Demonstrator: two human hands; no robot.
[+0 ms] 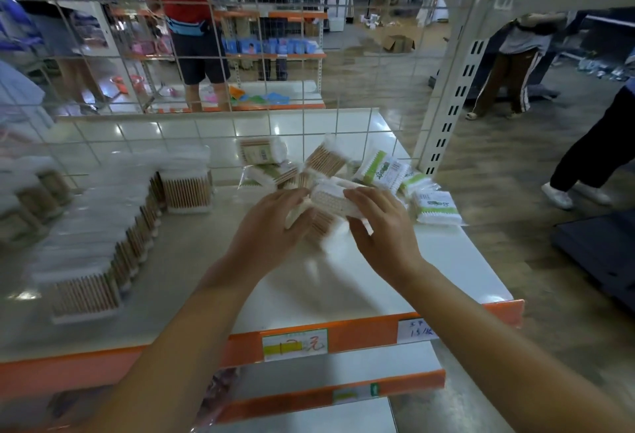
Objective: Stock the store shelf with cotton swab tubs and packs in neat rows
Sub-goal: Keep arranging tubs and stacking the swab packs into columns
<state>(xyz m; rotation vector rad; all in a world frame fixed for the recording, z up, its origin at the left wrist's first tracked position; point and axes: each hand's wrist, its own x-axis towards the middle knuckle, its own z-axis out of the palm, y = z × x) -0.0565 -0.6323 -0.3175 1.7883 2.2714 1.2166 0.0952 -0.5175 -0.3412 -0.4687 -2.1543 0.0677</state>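
Both hands hold cotton swab packs over the white shelf (446, 260). My left hand (271, 226) grips blurred packs from the left side, and my right hand (381, 226) curls over a clear pack of swabs (330, 197) from the right. Behind them lies a loose pile of packs (326, 161) with green-and-white labelled packs (436, 207) to the right. On the left, clear tubs of wooden-stick swabs (185, 188) stand in rows that run from the wire back to the front edge, the nearest tub (86, 298) close to the shelf lip.
A wire grid back panel (240, 116) closes the shelf rear and a white slotted upright (457, 89) stands at the right. An orange price rail (360, 333) runs along the front edge, with lower shelves beneath. People stand in the aisle behind and at the right.
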